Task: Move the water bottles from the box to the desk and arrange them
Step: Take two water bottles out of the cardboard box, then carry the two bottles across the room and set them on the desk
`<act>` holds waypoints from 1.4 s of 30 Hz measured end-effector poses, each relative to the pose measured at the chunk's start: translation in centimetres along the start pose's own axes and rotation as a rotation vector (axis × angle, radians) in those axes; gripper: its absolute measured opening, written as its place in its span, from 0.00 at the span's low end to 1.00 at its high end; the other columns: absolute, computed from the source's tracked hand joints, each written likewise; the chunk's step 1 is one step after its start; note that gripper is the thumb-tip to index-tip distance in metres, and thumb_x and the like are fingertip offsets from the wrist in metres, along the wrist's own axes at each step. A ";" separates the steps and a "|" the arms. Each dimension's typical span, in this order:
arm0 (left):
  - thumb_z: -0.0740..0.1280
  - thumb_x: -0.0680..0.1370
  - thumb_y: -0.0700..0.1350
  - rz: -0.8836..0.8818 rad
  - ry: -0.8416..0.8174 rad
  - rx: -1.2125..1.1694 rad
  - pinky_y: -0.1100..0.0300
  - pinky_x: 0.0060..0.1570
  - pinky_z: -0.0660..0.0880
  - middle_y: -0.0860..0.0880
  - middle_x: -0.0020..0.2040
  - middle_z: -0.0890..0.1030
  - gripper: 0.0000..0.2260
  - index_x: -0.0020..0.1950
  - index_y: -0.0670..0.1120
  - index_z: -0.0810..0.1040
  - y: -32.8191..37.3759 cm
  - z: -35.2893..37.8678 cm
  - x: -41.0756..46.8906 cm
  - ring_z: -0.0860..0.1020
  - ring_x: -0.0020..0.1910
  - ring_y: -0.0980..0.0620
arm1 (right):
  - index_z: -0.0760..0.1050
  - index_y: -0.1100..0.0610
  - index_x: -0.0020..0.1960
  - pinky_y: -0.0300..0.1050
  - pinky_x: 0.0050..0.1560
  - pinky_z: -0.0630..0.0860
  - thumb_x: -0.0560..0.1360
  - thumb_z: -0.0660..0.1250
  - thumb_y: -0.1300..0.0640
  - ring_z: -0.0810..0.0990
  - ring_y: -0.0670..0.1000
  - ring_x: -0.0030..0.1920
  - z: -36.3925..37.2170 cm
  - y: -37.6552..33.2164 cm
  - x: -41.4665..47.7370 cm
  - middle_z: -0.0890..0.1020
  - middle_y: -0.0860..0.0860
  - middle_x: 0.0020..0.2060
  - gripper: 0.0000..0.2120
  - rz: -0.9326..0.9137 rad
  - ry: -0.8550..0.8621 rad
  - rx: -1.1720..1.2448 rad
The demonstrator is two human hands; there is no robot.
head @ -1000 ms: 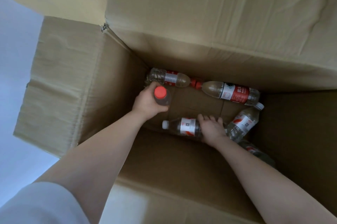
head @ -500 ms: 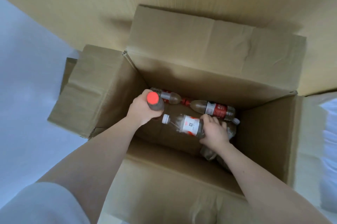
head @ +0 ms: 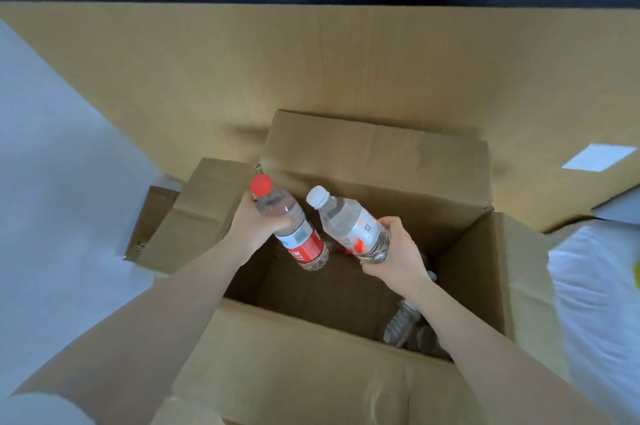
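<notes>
Red-capped bottle [head: 304, 244]: clear plastic, left hand [head: 252, 230] grips | white-capped bottle [head: 349, 224]: right hand [head: 394, 255] grips | cardboard box [head: 478, 272] below

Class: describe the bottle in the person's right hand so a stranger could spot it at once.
Start at the cardboard box. Above its opening, the right hand grips a bottle near its base. Its cap is white, unlike the red-capped bottle in the left hand.

— What do we see on the pale grey floor [head: 52, 182]?
— We see an open brown cardboard box [head: 311, 355] standing on it, with a broad brown cardboard sheet [head: 311, 61] just behind. Clear plastic bottles [head: 401, 324] lie on the box's bottom.
</notes>
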State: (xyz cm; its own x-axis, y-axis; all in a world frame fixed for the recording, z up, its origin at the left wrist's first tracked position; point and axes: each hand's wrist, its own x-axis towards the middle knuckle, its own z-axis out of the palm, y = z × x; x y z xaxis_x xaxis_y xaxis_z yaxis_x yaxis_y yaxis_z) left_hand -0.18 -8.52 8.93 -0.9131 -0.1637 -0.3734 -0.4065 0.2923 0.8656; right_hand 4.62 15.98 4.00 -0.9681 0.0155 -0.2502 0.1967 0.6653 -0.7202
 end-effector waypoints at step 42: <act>0.63 0.65 0.71 0.083 -1.634 0.010 0.56 0.38 0.80 0.44 0.43 0.85 0.34 0.55 0.45 0.80 10.2 14.3 -45.0 0.85 0.38 0.47 | 0.78 0.58 0.58 0.49 0.48 0.76 0.69 0.68 0.41 0.82 0.54 0.43 -9.7 -7.8 -56.9 0.83 0.55 0.45 0.25 0.041 1.399 0.985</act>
State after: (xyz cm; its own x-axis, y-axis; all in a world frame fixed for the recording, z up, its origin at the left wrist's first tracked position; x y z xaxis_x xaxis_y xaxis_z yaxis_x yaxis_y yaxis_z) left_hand 36.31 15.30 29.80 0.0094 0.9629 -0.2698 -0.3519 0.2558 0.9004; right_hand 56.69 17.16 30.15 -0.2434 0.9686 0.0508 -0.2823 -0.0206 -0.9591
